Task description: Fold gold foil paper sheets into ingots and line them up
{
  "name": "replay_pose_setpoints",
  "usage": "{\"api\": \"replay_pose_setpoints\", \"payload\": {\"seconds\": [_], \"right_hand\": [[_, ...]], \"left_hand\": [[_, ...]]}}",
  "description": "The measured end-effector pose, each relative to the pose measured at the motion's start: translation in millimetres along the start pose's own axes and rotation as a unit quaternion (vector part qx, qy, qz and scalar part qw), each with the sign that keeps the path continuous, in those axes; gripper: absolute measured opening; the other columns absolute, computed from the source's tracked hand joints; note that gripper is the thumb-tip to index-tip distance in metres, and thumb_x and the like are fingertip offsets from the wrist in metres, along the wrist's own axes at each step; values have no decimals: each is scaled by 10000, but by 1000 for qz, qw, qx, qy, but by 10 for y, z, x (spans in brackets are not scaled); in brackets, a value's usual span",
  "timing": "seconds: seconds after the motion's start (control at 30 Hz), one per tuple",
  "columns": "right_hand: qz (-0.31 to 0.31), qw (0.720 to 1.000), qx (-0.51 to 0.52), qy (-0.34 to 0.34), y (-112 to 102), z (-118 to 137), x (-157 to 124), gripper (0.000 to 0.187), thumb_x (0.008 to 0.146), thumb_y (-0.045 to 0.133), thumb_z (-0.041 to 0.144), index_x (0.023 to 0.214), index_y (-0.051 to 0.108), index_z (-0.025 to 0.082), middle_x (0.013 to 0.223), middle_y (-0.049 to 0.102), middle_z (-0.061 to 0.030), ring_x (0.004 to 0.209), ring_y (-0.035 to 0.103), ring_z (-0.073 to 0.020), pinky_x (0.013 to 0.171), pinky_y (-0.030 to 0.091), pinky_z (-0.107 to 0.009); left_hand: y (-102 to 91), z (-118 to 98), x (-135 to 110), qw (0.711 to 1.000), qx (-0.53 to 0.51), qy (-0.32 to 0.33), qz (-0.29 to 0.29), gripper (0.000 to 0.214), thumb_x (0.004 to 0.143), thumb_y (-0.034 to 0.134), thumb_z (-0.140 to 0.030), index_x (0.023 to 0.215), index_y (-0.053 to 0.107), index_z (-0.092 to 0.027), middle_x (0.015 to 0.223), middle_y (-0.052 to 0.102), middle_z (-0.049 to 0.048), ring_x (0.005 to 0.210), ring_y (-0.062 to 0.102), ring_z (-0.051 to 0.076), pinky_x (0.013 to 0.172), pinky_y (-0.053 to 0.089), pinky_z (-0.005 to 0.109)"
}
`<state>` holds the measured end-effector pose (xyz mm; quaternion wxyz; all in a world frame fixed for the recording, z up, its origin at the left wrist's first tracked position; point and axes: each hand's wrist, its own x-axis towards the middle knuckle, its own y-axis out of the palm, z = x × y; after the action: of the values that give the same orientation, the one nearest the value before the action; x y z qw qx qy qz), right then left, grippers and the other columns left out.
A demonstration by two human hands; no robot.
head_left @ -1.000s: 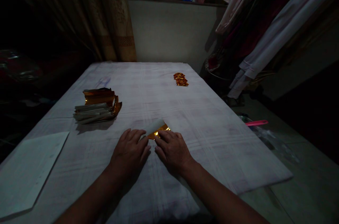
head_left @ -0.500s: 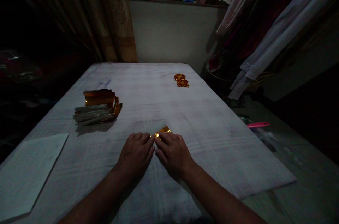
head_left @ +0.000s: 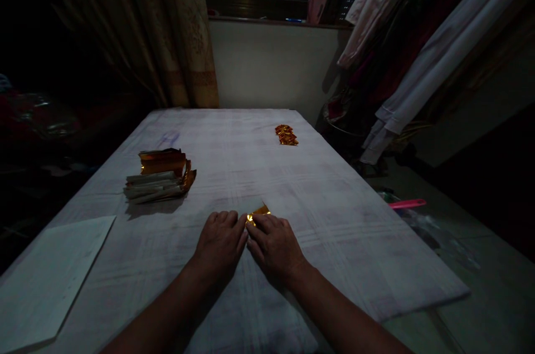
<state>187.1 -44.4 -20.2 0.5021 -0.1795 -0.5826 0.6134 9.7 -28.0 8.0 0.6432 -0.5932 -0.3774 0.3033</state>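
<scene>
A small sheet of shiny gold foil paper (head_left: 261, 210) lies on the table under my fingers, mostly covered by them. My left hand (head_left: 221, 239) has its fingers bent together, thumb and index pressing at the paper's left side. From the right, my right hand (head_left: 273, 239) closes its fingers over the same paper, its fingertips close to those of the left. To the left stands a stack of gold foil paper (head_left: 161, 178), pale backs facing me. A short row of folded gold pieces (head_left: 286, 134) sits at the far right of the table.
A pale checked cloth covers the table (head_left: 234, 159). A white sheet or board (head_left: 45, 276) lies at the near left. Clothes (head_left: 413, 75) hang at the right, and a pink-handled object (head_left: 407, 204) is beyond the right edge. A pink jug (head_left: 316, 7) stands on the sill.
The view has tilted up slightly, so things appear lower. Both hands stay on the gold paper, and less of it shows between the fingers.
</scene>
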Motion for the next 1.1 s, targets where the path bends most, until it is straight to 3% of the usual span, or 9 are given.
{"api": "replay_pose_setpoints", "payload": {"seconds": [0.33,0.7,0.83,1.1], "right_hand": [[22,1000,13,15,-36,29,7,325,980,588,302,1297,620,238,1335,644,-105,1213,564,-275,938,419,-438],[39,999,3,16,-60,49,18,360,997,570,340,1338,599,227,1352,626,-116,1209,551,-287,945,408,-447],[77,997,-18,5,-85,63,49,429,994,578,391,1411,537,301,1359,606,-106,1177,552,-293,900,409,-453],[95,994,-51,-12,-128,82,132,396,966,614,439,1337,585,305,1252,639,-107,1105,561,-290,851,406,-429]], "left_hand": [[76,168,-260,998,-9,36,-57,387,1012,470,-330,1377,551,-232,1228,613,85,1073,540,267,990,355,460],[-8,238,-373,997,-25,42,-63,357,997,479,-281,1338,577,-246,1193,620,72,1063,562,250,990,369,435],[-27,253,-316,997,-32,43,-58,317,983,486,-252,1276,607,-246,1168,620,73,1023,568,251,948,394,434],[17,277,-348,996,-14,46,-77,345,993,470,-267,1311,603,-246,1211,622,81,1078,563,262,975,390,449]]}}
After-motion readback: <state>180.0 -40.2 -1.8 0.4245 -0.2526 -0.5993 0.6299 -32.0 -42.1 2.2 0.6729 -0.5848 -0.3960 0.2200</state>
